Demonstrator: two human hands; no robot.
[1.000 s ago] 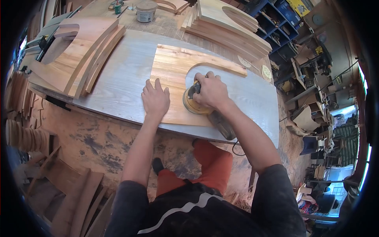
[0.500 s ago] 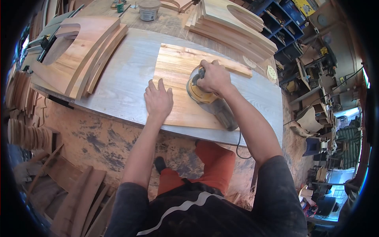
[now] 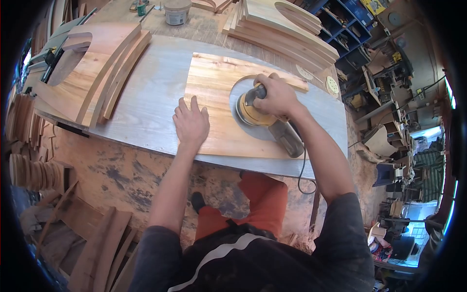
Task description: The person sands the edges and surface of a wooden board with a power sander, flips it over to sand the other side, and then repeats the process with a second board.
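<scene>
A pale wooden panel (image 3: 214,82) with a curved cutout lies flat on the grey board (image 3: 155,82) that covers the table. My left hand (image 3: 191,122) rests on the panel's left part, palm down and fingers apart. In my right hand (image 3: 278,96) is the handle of a yellow and black sander (image 3: 255,116). The sander is over the cutout, where the grey board shows beneath it. From its body a dark dust canister (image 3: 287,138) points toward me, and a black cable hangs past the table's near edge.
Stacked curved wooden pieces stand at the left (image 3: 104,73) and at the back right (image 3: 282,34). A bucket (image 3: 176,12) is at the back. Round sanding discs (image 3: 332,85) lie by the right edge. Curved boards (image 3: 95,248) lean at the lower left.
My right hand has moved the sander to the right, from the panel's inner edge to over the cutout, uncovering more of it. My left hand stays on the panel.
</scene>
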